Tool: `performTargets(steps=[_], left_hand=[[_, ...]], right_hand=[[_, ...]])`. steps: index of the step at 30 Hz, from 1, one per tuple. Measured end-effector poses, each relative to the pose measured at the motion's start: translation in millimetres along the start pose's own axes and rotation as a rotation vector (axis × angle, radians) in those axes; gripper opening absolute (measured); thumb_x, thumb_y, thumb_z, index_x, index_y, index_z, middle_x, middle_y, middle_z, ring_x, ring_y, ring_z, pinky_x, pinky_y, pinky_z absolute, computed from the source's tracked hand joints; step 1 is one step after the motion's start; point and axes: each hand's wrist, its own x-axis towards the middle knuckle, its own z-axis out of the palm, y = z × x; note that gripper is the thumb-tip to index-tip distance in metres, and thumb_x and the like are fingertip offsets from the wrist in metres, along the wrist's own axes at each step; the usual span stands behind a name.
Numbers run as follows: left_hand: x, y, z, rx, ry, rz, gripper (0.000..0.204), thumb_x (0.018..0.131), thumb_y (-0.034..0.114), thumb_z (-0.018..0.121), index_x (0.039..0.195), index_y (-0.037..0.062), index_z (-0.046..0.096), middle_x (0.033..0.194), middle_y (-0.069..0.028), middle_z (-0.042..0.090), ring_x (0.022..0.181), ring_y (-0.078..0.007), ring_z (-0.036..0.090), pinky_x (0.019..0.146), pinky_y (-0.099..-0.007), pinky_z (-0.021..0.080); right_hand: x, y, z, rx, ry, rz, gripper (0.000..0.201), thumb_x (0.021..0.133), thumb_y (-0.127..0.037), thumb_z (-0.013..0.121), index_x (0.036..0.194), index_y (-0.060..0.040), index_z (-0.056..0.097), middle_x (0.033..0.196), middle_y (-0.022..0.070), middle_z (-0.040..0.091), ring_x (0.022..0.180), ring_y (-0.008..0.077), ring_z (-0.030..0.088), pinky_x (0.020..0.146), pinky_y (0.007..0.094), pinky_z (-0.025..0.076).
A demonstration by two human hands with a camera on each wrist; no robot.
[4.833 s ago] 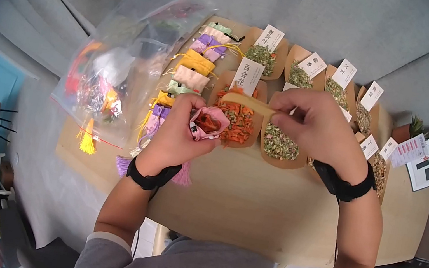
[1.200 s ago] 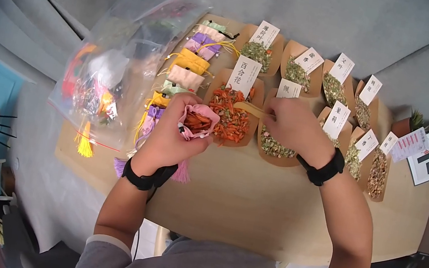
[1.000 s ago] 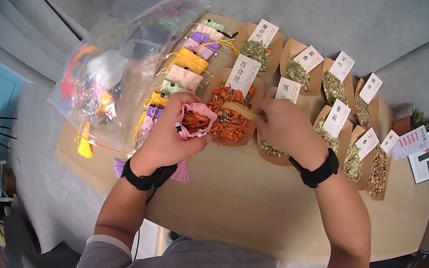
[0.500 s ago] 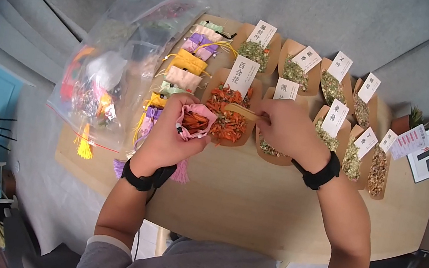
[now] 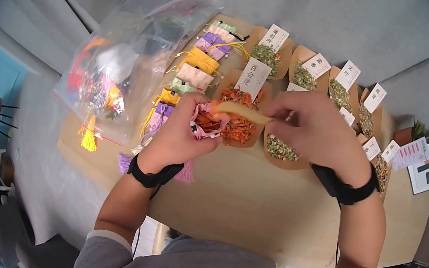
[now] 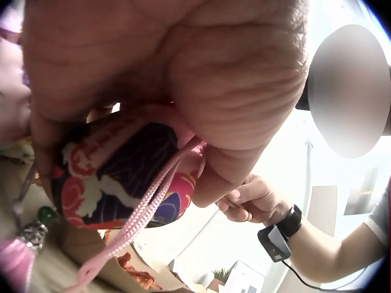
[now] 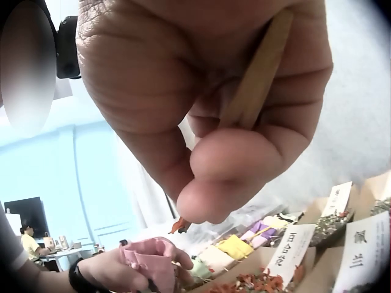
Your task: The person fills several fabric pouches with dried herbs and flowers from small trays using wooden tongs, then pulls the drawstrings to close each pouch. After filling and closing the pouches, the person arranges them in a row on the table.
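Even, soft daylight is filling the head view, casting only faint shadows under the arms on the wooden table [image 5: 249, 196]. Fisheye distortion is bending the far wall and darkening the corners into a black ring. The clear plastic bag [image 5: 125, 56] at far left is catching mild glare and blurring. In the left wrist view, the left hand [image 6: 165, 79] is looming close, out of focus, against a washed-out bright background. The right wrist view is showing the right hand [image 7: 208, 104] backlit and soft, with hazy brightness behind.
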Motion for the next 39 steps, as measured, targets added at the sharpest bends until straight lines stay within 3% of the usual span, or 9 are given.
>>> performTargets(steps=[2, 5, 13, 19, 21, 24, 29, 37, 39], left_hand=[[0, -6, 0, -0.002, -0.002, 0.001, 0.064, 0.077, -0.001, 0.080, 0.124, 0.0036, 0.039, 0.116, -0.0104, 0.058, 0.104, -0.0151, 0.062, 0.088, -0.0305, 0.053], [0, -6, -1, 0.037, 0.009, 0.009, 0.066, 0.076, 0.002, 0.083, 0.126, 0.0044, 0.039, 0.117, -0.0103, 0.056, 0.104, -0.0159, 0.062, 0.088, -0.0305, 0.053], [-1, -12, -2, 0.102, 0.008, 0.083, 0.064, 0.075, -0.004, 0.079, 0.125, 0.0083, 0.042, 0.125, -0.0074, 0.051, 0.109, -0.0131, 0.056, 0.090, -0.0279, 0.050], [-1, -11, 0, -0.147, 0.003, -0.073, 0.066, 0.074, 0.002, 0.084, 0.125, 0.0046, 0.043, 0.115, -0.0093, 0.055, 0.103, -0.0176, 0.061, 0.088, -0.0310, 0.052], [-2, -13, -5, 0.077, 0.001, -0.006, 0.066, 0.074, 0.002, 0.084, 0.126, 0.0047, 0.042, 0.114, -0.0091, 0.056, 0.104, -0.0172, 0.061, 0.087, -0.0309, 0.053], [-2, -14, -6, 0.024, 0.033, 0.006, 0.068, 0.074, 0.004, 0.084, 0.127, 0.0044, 0.043, 0.114, -0.0094, 0.057, 0.104, -0.0171, 0.061, 0.088, -0.0318, 0.053], [-3, -12, -8, 0.021, 0.053, -0.071, 0.069, 0.074, 0.005, 0.084, 0.129, 0.0033, 0.043, 0.115, -0.0098, 0.058, 0.105, -0.0167, 0.061, 0.088, -0.0322, 0.053], [-2, -15, -8, -0.032, 0.018, -0.158, 0.066, 0.076, 0.004, 0.082, 0.128, 0.0028, 0.042, 0.111, -0.0083, 0.059, 0.102, -0.0155, 0.060, 0.087, -0.0310, 0.052], [-3, -18, -6, 0.016, 0.039, -0.076, 0.056, 0.076, -0.007, 0.076, 0.121, 0.0055, 0.044, 0.104, -0.0024, 0.058, 0.094, -0.0099, 0.059, 0.081, -0.0271, 0.051]], right_hand=[[9, -5, 15, -0.187, -0.096, -0.136, 0.016, 0.082, -0.007, 0.074, 0.097, -0.0011, 0.072, 0.080, 0.0120, 0.071, 0.070, 0.0237, 0.068, 0.066, 0.0350, 0.052], [11, -21, 18, -0.226, -0.138, -0.084, 0.018, 0.081, -0.010, 0.074, 0.096, -0.0017, 0.072, 0.080, 0.0159, 0.071, 0.072, 0.0303, 0.068, 0.067, 0.0388, 0.053], [7, -11, 12, -0.313, -0.065, -0.197, 0.013, 0.083, -0.012, 0.070, 0.093, -0.0030, 0.071, 0.080, 0.0161, 0.069, 0.074, 0.0336, 0.067, 0.068, 0.0421, 0.052], [10, -6, 30, -0.404, 0.001, -0.309, 0.011, 0.083, -0.010, 0.069, 0.091, -0.0038, 0.070, 0.081, 0.0158, 0.068, 0.076, 0.0359, 0.066, 0.070, 0.0452, 0.052], [7, -12, 13, -0.369, 0.035, -0.328, 0.011, 0.083, -0.010, 0.069, 0.092, -0.0039, 0.071, 0.081, 0.0159, 0.069, 0.077, 0.0358, 0.067, 0.070, 0.0451, 0.052], [3, -11, -8, -0.322, -0.059, -0.063, 0.014, 0.084, -0.011, 0.069, 0.094, -0.0006, 0.070, 0.087, 0.0188, 0.070, 0.087, 0.0371, 0.069, 0.075, 0.0468, 0.055], [0, 37, 36, -0.494, -0.069, -0.161, 0.019, 0.082, -0.010, 0.070, 0.101, -0.0042, 0.070, 0.091, 0.0154, 0.069, 0.084, 0.0379, 0.068, 0.073, 0.0453, 0.055], [1, 42, 82, -0.500, 0.094, -0.227, 0.011, 0.085, -0.009, 0.066, 0.093, -0.0019, 0.063, 0.087, 0.0146, 0.065, 0.082, 0.0357, 0.068, 0.070, 0.0460, 0.055], [2, 43, 85, -0.522, 0.055, -0.203, 0.019, 0.081, -0.003, 0.064, 0.100, -0.0001, 0.066, 0.092, 0.0152, 0.068, 0.084, 0.0344, 0.071, 0.070, 0.0446, 0.058]])
